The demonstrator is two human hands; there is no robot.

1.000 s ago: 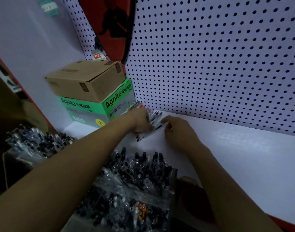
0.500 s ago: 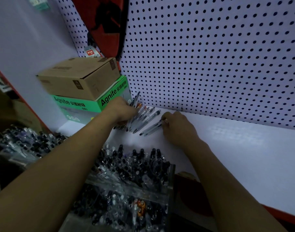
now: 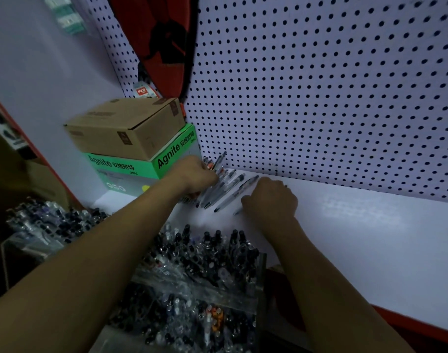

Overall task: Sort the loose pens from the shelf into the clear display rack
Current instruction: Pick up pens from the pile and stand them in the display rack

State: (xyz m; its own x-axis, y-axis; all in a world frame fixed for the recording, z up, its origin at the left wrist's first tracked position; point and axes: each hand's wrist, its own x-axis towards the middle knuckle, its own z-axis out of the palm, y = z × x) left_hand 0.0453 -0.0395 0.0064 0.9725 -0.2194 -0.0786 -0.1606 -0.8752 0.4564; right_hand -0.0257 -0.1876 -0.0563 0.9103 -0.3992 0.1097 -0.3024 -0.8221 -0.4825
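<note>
A pile of loose clear pens point(image 3: 226, 186) lies on the white shelf point(image 3: 370, 238), in the corner between the green box and the pegboard. My left hand point(image 3: 192, 177) is at the left side of the pile, fingers curled into several pens. To the right of the pile, my right hand point(image 3: 271, 200) lies knuckles up with its fingers curled over a pen whose tip point(image 3: 237, 212) sticks out beneath it. The clear display rack point(image 3: 253, 299), packed with upright pens, stands below the shelf's front edge between my forearms.
A brown carton point(image 3: 126, 128) sits on a green Agnite box point(image 3: 146, 166) at the shelf's left end. A pegboard point(image 3: 319, 98) forms the back wall, with a red-black item point(image 3: 164, 42) hanging on it. Another clear bin of pens point(image 3: 47, 225) stands at lower left.
My left hand held a bundle of pens above the shelf; the pens now lie fanned out on it, and the hand has shifted left toward the green box. My right hand stays beside them.
</note>
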